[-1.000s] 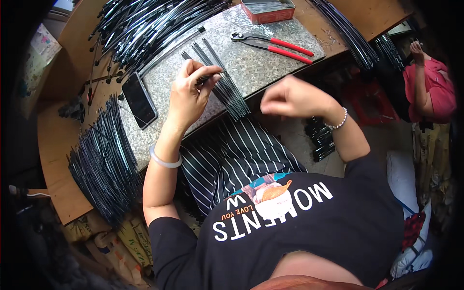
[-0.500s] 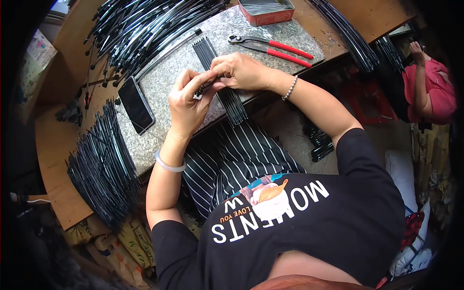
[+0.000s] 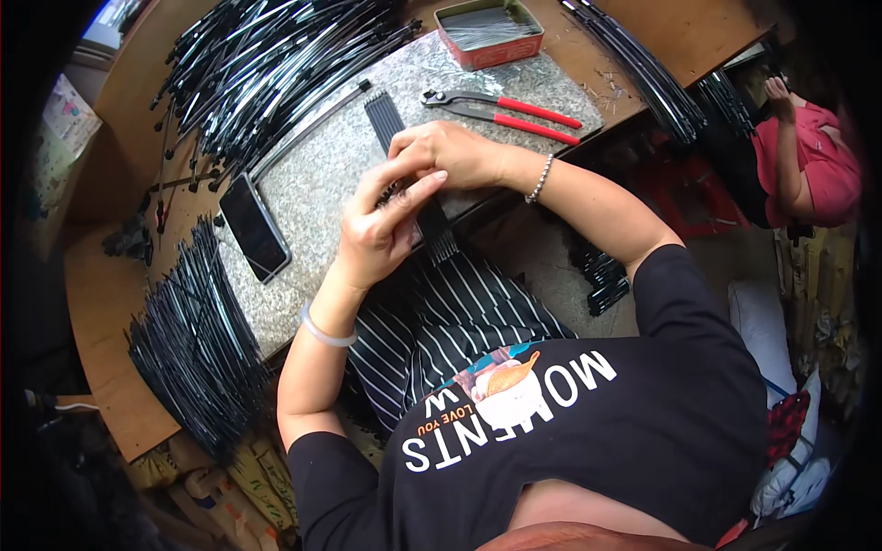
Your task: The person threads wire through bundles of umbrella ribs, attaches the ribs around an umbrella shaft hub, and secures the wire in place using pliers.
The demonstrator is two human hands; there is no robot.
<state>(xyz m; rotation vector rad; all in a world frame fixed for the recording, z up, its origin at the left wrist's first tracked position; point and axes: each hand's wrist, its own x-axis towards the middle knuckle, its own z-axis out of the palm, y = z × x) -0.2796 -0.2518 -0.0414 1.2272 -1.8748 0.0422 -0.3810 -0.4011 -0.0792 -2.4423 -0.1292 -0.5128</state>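
A flat bundle of thin black rods (image 3: 385,117) lies side by side across the grey stone slab (image 3: 340,136), its near end sticking out past the slab's edge over my lap. My right hand (image 3: 455,154) is closed over the middle of the bundle, fingers curled and touching the rods. Against it, my left hand (image 3: 378,225) is closed too, with thumb and index finger reaching across the bundle to the right fingertips. Whatever lies between the left fingers is mostly hidden; a small dark bit shows there.
Red-handled pincers (image 3: 501,112) and a red tin of thin metal pins (image 3: 490,48) are beyond my right hand. A phone (image 3: 254,228) lies left. Piles of black rods sit far left (image 3: 276,69), near left (image 3: 197,340) and right (image 3: 638,69). Another person (image 3: 804,161) is at right.
My left hand has shifted right and nearer to me, its thumb and index finger now extended across the bundle. The right hand stays over the rods. The whole view has shifted slightly.
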